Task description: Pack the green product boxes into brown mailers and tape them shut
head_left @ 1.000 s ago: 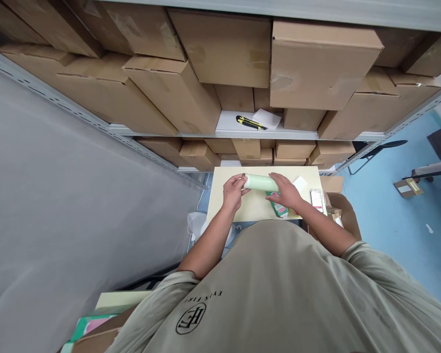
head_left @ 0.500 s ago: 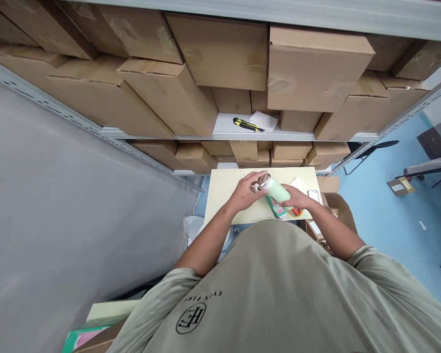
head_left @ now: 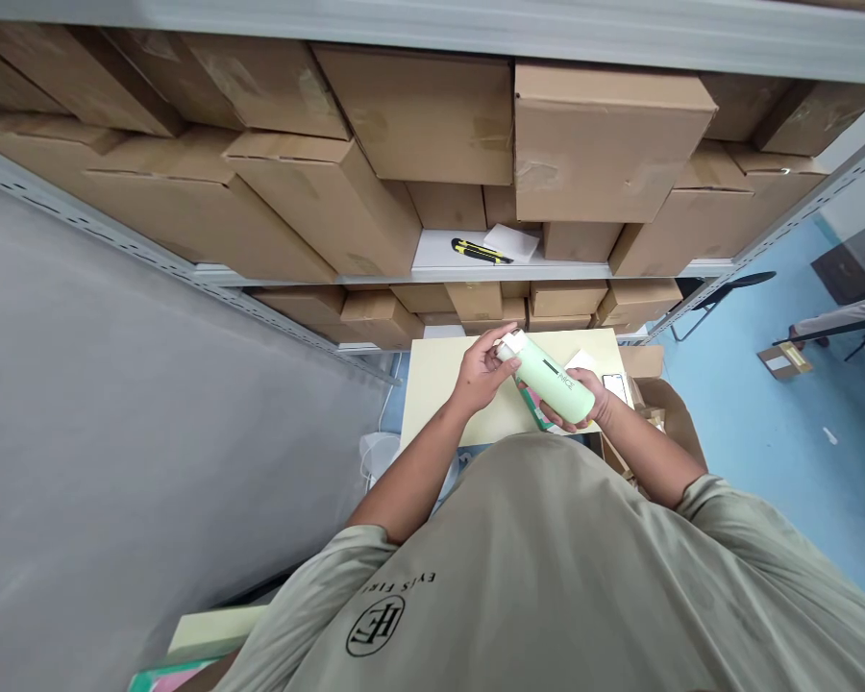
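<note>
A pale green bottle (head_left: 556, 382) with dark lettering is held slantwise above a small cream table (head_left: 436, 389). My right hand (head_left: 592, 411) cradles its lower end from underneath, fingers wrapped round it. My left hand (head_left: 484, 372) pinches the white cap end at the upper left. Under the bottle, a green and red packet (head_left: 534, 408) lies on the table, mostly hidden.
A phone (head_left: 615, 386) and a white paper (head_left: 580, 361) lie on the table's right side. Behind stand metal shelves full of cardboard boxes (head_left: 605, 139), with a yellow utility knife (head_left: 478, 252) on one shelf. A grey wall is left, blue floor right.
The bottle went from lying level between both hands to tilted and raised, its lettering now facing up. My left hand moved onto the cap end; my right hand slid beneath the base.
</note>
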`<state>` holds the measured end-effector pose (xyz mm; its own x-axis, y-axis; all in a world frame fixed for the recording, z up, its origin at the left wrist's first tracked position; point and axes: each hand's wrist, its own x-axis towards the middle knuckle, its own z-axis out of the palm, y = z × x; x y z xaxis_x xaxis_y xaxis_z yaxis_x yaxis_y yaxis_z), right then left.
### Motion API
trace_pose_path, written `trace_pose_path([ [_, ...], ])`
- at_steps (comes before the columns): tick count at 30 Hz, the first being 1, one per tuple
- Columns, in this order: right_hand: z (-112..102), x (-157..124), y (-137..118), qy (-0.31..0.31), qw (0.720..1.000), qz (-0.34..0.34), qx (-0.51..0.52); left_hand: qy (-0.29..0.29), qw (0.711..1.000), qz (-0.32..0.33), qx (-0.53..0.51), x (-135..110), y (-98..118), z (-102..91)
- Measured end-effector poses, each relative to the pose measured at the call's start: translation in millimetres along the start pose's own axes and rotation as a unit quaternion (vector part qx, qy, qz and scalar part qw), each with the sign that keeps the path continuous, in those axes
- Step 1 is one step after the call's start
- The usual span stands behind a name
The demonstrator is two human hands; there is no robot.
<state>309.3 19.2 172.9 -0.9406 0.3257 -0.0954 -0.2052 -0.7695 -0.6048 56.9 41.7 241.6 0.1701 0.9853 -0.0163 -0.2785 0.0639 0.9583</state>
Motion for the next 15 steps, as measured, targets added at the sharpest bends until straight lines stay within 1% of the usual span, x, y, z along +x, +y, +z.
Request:
trace_pose_path([
  [2,-1,1,2,-0.012,1.0,-0.005,0.007,0.018,1.0,-0.012,-0.006,0,1,2.2],
  [5,-2,1,4,-0.005,1.0,0.001,0.003,0.005,1.0,-0.005,-0.008,0,0,2.0],
  [7,-1,1,2,0.015,1.0,0.02,-0.004,0.002,1.0,-0.003,-0.007,1,-1,0.1],
  [9,3,1,-1,0.049,0.998,0.036,-0.012,0.018,1.0,-0.015,-0.002,3,-2,-3.0],
  [10,6,1,-3,0.074,0.997,0.034,-0.017,0.032,0.999,-0.024,0.001,5,-3,-5.2],
  [12,16,0,-7,0.142,0.989,-0.004,-0.03,0.069,0.997,-0.042,0.002,10,-6,-11.3],
  [15,36,-2,-13,0.243,0.961,-0.121,-0.06,0.125,0.988,-0.086,-0.029,21,-13,-22.6],
])
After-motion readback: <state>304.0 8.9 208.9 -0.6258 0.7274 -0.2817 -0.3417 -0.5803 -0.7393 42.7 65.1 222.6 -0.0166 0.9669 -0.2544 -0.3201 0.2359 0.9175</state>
